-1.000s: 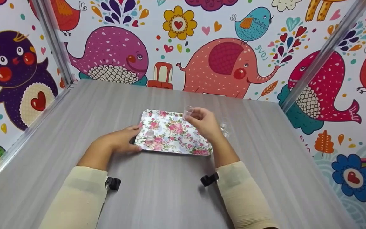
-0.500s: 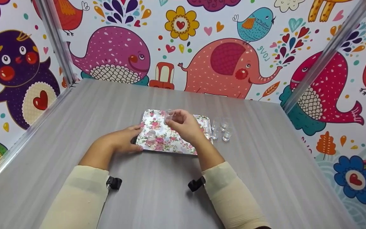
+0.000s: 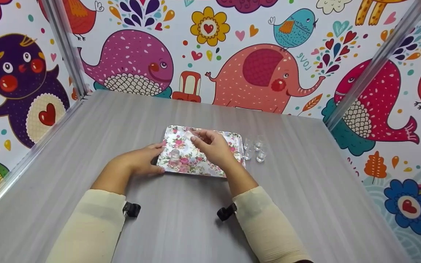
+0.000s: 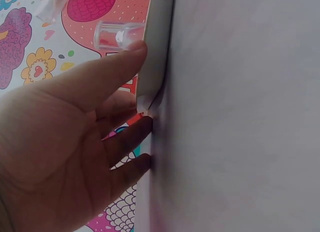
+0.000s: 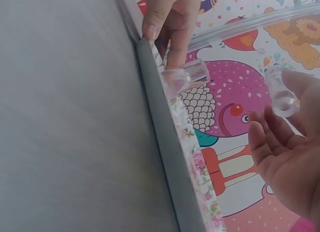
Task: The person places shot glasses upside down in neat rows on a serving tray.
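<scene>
A floral tray lies on the table. At its left end my left hand holds the corner, the thumb against the near edge and the fingers round at the left side. One small clear shot glass stands on the tray's left part, close to that hand. Over the tray's far middle my right hand pinches a second clear shot glass between thumb and fingers. In the right wrist view this glass looks tilted and apart from the tray; in the head view the fingers partly hide it.
Several more clear shot glasses stand in a cluster on the table just right of the tray. The grey table meets patterned walls at the back and sides, with metal posts at the corners.
My right hand has moved left over the tray with the shot glass, then slightly lowered and tilted it. The glasses to the right have come into fuller view. My left hand stays at the tray.
</scene>
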`<state>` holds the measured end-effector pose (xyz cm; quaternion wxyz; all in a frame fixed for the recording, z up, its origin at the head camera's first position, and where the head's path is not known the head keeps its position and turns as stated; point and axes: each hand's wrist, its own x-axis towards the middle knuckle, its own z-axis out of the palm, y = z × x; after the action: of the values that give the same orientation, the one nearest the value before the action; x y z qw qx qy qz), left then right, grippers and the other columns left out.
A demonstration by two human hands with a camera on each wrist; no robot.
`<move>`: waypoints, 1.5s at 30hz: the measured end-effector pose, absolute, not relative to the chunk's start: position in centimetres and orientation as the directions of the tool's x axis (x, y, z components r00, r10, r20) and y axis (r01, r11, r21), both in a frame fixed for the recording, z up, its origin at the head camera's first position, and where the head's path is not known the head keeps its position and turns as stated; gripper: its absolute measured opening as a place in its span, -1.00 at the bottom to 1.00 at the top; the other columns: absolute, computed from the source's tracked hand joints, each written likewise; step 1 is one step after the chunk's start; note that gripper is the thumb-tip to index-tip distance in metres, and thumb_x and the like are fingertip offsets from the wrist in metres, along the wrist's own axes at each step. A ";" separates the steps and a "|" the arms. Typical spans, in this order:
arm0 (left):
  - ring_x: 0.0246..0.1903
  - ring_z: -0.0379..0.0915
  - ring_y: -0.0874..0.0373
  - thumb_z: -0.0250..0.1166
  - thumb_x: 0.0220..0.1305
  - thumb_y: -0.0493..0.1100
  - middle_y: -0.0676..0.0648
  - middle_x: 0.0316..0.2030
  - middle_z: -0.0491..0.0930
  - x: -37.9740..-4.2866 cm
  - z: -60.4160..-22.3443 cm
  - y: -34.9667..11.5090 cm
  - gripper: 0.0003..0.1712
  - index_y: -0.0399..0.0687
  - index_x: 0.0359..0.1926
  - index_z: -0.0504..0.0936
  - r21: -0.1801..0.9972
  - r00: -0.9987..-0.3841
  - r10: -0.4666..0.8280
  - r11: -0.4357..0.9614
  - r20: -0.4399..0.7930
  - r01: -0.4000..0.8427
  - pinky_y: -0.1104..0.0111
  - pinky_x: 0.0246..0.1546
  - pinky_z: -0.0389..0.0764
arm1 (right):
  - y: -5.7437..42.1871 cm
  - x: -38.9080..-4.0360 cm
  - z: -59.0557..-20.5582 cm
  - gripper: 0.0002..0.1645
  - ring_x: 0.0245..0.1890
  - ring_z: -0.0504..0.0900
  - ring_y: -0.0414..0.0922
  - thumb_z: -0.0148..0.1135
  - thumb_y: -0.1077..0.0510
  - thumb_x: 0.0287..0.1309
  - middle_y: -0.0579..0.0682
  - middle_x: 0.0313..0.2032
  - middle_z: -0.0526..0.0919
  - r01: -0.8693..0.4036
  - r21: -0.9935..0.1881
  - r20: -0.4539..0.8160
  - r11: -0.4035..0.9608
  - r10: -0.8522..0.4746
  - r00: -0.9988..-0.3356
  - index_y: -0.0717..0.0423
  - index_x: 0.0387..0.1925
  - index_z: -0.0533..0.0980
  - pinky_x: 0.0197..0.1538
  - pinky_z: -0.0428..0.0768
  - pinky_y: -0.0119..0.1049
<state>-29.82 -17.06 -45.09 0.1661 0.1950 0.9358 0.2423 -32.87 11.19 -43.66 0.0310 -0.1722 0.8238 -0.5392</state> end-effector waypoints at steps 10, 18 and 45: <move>0.71 -0.13 -0.27 0.41 0.46 0.03 -0.16 0.75 -0.10 -29.8 -44.9 -17.0 0.03 -0.29 0.68 0.07 0.512 -0.869 0.445 0.809 -0.214 0.288 -0.15 0.70 0.04 | 11.0 -32.9 -44.3 -0.61 -0.18 0.60 -0.13 0.44 -0.04 0.39 -0.04 -0.16 0.64 -0.308 -0.868 0.189 0.389 -0.315 -0.930 -0.15 0.20 0.72 -0.17 0.66 -0.36; 0.71 -0.12 -0.29 0.40 0.47 0.04 -0.16 0.75 -0.09 -29.8 -44.8 -17.1 0.03 -0.30 0.68 0.08 0.508 -0.869 0.442 0.813 -0.222 0.283 -0.18 0.69 0.05 | 10.6 -33.0 -44.7 -0.47 0.13 0.78 0.02 0.52 0.21 0.25 0.03 0.16 0.77 -0.292 -0.877 0.158 0.381 -0.345 -0.925 -0.01 0.26 0.69 0.14 0.80 -0.18; 0.71 -0.13 -0.28 0.39 0.47 0.04 -0.13 0.75 -0.10 -29.7 -44.8 -17.0 0.02 -0.28 0.68 0.08 0.520 -0.871 0.439 0.809 -0.222 0.275 -0.16 0.70 0.04 | 11.8 -33.4 -46.0 -0.34 0.32 0.70 0.07 0.50 0.17 0.24 0.13 0.29 0.71 -0.266 -0.901 0.060 0.342 -0.510 -0.858 0.05 0.37 0.58 0.32 0.72 -0.07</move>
<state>-29.69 -17.00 -44.82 0.1683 0.1906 0.9360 0.2435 -33.37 11.78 -45.97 0.1172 -0.2394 0.8107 -0.5212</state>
